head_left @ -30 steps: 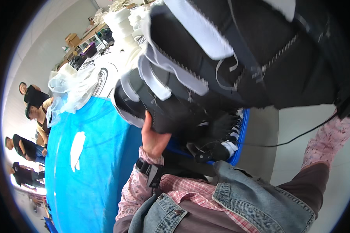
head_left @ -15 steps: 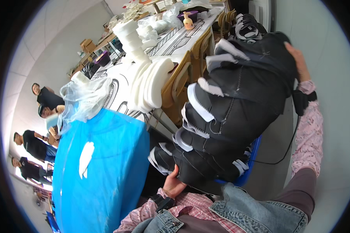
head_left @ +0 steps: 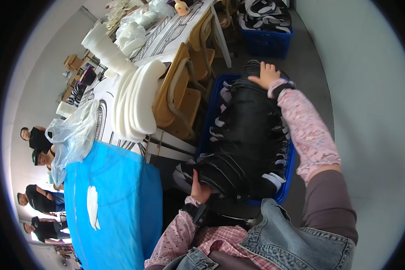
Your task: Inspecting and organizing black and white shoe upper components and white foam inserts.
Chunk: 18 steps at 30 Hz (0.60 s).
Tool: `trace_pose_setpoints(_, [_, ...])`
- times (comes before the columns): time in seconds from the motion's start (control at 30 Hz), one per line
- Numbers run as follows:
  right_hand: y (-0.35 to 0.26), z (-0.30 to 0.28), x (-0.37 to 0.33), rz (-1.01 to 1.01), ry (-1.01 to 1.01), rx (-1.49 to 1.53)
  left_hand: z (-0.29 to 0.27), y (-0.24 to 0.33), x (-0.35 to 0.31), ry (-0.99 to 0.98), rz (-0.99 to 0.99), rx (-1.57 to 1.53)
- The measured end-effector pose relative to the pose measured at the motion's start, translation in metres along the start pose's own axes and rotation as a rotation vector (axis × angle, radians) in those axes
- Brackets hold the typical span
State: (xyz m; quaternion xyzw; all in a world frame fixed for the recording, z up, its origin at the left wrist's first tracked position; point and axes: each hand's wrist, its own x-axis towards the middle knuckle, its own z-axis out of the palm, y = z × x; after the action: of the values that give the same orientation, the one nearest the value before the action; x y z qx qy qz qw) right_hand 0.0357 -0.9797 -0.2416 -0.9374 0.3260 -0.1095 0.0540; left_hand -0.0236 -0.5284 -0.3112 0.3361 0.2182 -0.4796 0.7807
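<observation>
A long stack of black padded fabric pieces (head_left: pixel 247 121) with pale grey strap-like tabs along its sides lies in a blue plastic crate (head_left: pixel 291 173). My left hand (head_left: pixel 200 189) grips the near left end of the stack, thumb up along its side and the other fingers hidden beneath. At the far end my right hand (head_left: pixel 266 76) rests on top of the pieces with its fingers stretched and apart. What exactly the pieces are, I cannot tell.
A second blue crate (head_left: pixel 267 44) holds similar pieces further off. Wooden chairs (head_left: pixel 184 99) line a table with white foam pads (head_left: pixel 137 101) and a clear plastic bag (head_left: pixel 78 130). A white glove (head_left: pixel 92 207) lies on the blue-covered surface (head_left: pixel 117 193) at left. Several people stand far left.
The stack has come down from tilted and raised to lying in the crate. My right hand has moved left, its fingers now spread on top. My left hand keeps its hold.
</observation>
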Motion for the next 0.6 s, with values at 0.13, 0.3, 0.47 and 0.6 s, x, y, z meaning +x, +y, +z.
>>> trace_pose_setpoints(0.13, [-0.04,0.036,-0.019,-0.101,0.024,0.132,0.005,0.026,0.018,-0.116,-0.067,0.094])
trace_pose_setpoints(0.3, [-0.068,0.055,-0.027,-0.175,0.03,0.235,0.022,-0.002,0.008,-0.055,-0.163,0.155])
trace_pose_setpoints(0.47, [-0.085,0.078,-0.029,-0.285,-0.065,0.197,0.024,-0.026,0.034,-0.142,-0.117,0.107])
trace_pose_setpoints(0.6, [-0.093,0.08,-0.012,-0.268,-0.133,0.184,0.021,-0.039,0.064,0.021,-0.01,0.156])
